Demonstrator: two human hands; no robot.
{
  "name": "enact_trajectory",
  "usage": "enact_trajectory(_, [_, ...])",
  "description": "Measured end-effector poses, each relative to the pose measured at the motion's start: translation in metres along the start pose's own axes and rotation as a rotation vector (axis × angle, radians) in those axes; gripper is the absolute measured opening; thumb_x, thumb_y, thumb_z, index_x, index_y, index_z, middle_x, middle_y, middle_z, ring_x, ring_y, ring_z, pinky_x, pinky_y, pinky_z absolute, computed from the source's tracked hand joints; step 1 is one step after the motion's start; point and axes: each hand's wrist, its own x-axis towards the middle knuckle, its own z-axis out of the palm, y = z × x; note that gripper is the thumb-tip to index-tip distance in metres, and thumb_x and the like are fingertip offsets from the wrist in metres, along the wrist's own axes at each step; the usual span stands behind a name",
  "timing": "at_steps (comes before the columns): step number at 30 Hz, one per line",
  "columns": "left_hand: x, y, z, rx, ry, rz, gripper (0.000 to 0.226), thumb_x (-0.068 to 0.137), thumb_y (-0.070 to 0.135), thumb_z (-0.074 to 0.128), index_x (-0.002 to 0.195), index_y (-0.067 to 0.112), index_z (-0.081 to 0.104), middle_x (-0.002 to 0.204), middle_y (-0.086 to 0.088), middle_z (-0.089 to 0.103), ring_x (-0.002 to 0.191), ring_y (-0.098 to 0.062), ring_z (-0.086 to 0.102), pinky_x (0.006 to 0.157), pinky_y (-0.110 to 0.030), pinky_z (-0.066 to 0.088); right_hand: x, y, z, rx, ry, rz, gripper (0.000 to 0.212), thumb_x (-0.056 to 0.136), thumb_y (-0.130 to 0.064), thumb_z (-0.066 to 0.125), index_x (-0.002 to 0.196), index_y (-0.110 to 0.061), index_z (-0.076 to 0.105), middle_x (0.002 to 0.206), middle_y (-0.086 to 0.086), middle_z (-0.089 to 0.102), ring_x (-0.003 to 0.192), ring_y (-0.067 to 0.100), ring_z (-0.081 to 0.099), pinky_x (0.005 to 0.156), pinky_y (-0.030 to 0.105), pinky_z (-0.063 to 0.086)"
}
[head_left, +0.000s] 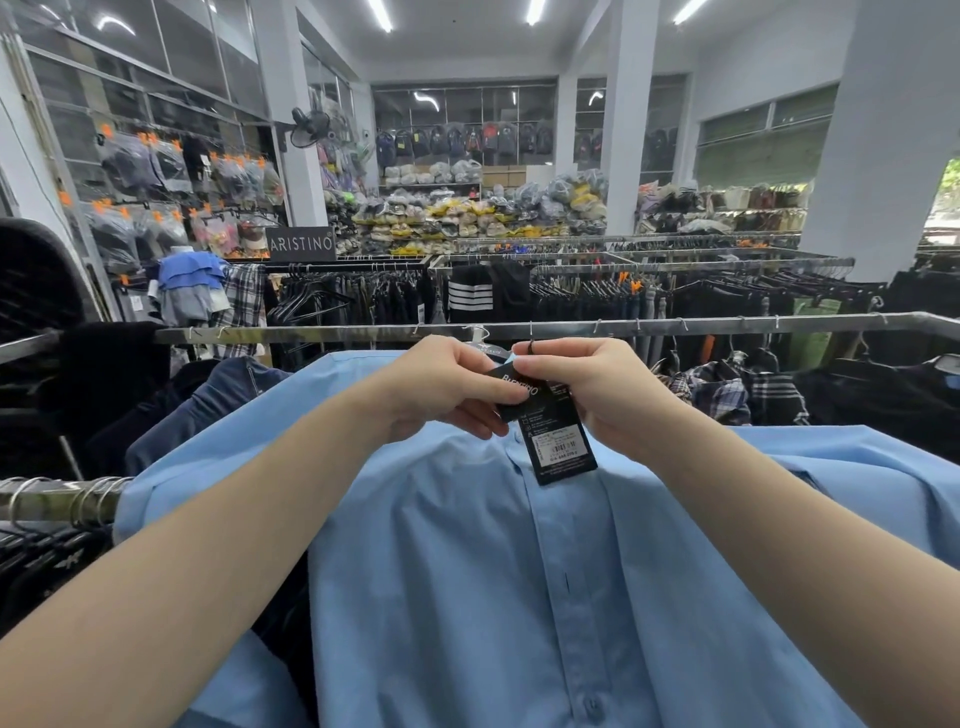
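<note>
A light blue button-up shirt (467, 571) on a hanger is spread out in front of me, its collar up near my hands. Black paper tags (563, 452) with a barcode label hang at the collar. My left hand (447, 384) pinches the upper black tag between thumb and curled fingers. My right hand (597, 389) pinches the top of the tags at the collar, where a small black loop shows above the fingers. Both hands hide the collar and the hanger's neck; only the white hook (480, 335) shows.
A steel clothes rail (623, 328) runs across just behind my hands, another rail (57, 501) with hanger hooks at the left. Dark garments hang on both sides. Further racks of clothes, a black ARISTINO sign (301, 243) and bagged goods fill the shop behind.
</note>
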Motion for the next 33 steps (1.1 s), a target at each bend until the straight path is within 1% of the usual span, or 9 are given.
enact_trajectory(5, [0.002, -0.002, -0.007, -0.031, 0.002, -0.061, 0.010, 0.081, 0.015, 0.080, 0.084, 0.006, 0.077, 0.083, -0.018, 0.075, 0.066, -0.023, 0.072, 0.064, -0.029, 0.061, -0.003, -0.002, -0.008, -0.034, -0.092, 0.060, 0.016, 0.086, -0.003, 0.065, 0.100, 0.000, 0.073, 0.090, 0.015, 0.074, 0.077, 0.024, 0.070, 0.075, 0.037, 0.058])
enact_trajectory(9, [0.003, -0.007, -0.016, -0.038, 0.007, -0.116, 0.014, 0.079, 0.015, 0.081, 0.085, 0.003, 0.075, 0.078, -0.016, 0.073, 0.062, -0.023, 0.069, 0.059, -0.028, 0.059, -0.009, 0.000, -0.015, -0.191, -0.155, 0.075, 0.021, 0.086, 0.009, 0.060, 0.099, 0.001, 0.074, 0.091, 0.022, 0.075, 0.072, 0.027, 0.070, 0.073, 0.038, 0.061])
enact_trajectory(11, [0.002, -0.010, -0.018, -0.046, -0.014, -0.160, 0.013, 0.079, 0.013, 0.081, 0.085, 0.003, 0.075, 0.074, -0.015, 0.071, 0.059, -0.022, 0.069, 0.054, -0.027, 0.057, -0.012, 0.001, -0.017, -0.256, -0.190, 0.075, 0.022, 0.085, 0.010, 0.062, 0.101, 0.002, 0.074, 0.093, 0.026, 0.074, 0.073, 0.029, 0.070, 0.070, 0.036, 0.062])
enact_trajectory(15, [-0.006, -0.015, -0.017, -0.015, -0.108, -0.227, 0.009, 0.078, 0.009, 0.079, 0.084, 0.003, 0.074, 0.070, -0.012, 0.070, 0.053, -0.018, 0.066, 0.045, -0.021, 0.053, -0.017, 0.003, -0.017, -0.328, -0.237, 0.119, 0.022, 0.079, 0.008, 0.072, 0.101, 0.004, 0.073, 0.083, 0.022, 0.074, 0.062, 0.025, 0.070, 0.058, 0.031, 0.058])
enact_trajectory(18, [-0.012, -0.016, -0.017, 0.030, -0.182, -0.218, 0.007, 0.078, 0.005, 0.079, 0.084, 0.005, 0.074, 0.070, -0.010, 0.070, 0.054, -0.016, 0.063, 0.042, -0.019, 0.047, -0.020, 0.003, -0.017, -0.353, -0.255, 0.144, 0.025, 0.075, 0.008, 0.076, 0.099, 0.006, 0.070, 0.078, 0.018, 0.073, 0.060, 0.023, 0.069, 0.054, 0.029, 0.056])
enact_trajectory(21, [-0.014, -0.017, -0.019, 0.053, -0.198, -0.199, 0.008, 0.081, 0.007, 0.077, 0.086, 0.003, 0.073, 0.068, -0.007, 0.069, 0.055, -0.015, 0.060, 0.041, -0.019, 0.042, -0.021, 0.004, -0.017, -0.367, -0.264, 0.140, 0.022, 0.072, 0.008, 0.078, 0.092, 0.003, 0.069, 0.074, 0.015, 0.072, 0.061, 0.021, 0.069, 0.048, 0.026, 0.047])
enact_trajectory(27, [-0.016, -0.020, -0.019, 0.116, -0.236, -0.210, 0.002, 0.081, 0.009, 0.077, 0.079, 0.009, 0.077, 0.068, -0.009, 0.062, 0.052, -0.014, 0.051, 0.040, -0.017, 0.036, -0.021, 0.009, -0.019, -0.462, -0.358, 0.161, 0.019, 0.065, -0.004, 0.085, 0.080, -0.008, 0.074, 0.075, 0.008, 0.068, 0.074, 0.025, 0.051, 0.058, 0.027, 0.037])
enact_trajectory(31, [-0.016, -0.019, -0.020, 0.112, -0.263, -0.217, 0.006, 0.085, 0.010, 0.074, 0.083, 0.007, 0.078, 0.069, -0.008, 0.060, 0.049, -0.010, 0.048, 0.040, -0.017, 0.037, -0.022, 0.010, -0.021, -0.496, -0.383, 0.152, 0.022, 0.063, -0.011, 0.085, 0.080, -0.005, 0.074, 0.079, 0.010, 0.068, 0.078, 0.025, 0.051, 0.068, 0.035, 0.035])
enact_trajectory(33, [-0.016, -0.020, -0.021, 0.101, -0.268, -0.217, 0.008, 0.086, 0.009, 0.072, 0.082, 0.008, 0.079, 0.069, -0.008, 0.059, 0.050, -0.010, 0.047, 0.041, -0.016, 0.037, -0.022, 0.010, -0.022, -0.512, -0.388, 0.143, 0.019, 0.065, -0.011, 0.084, 0.081, -0.004, 0.074, 0.079, 0.010, 0.068, 0.077, 0.024, 0.050, 0.068, 0.035, 0.034])
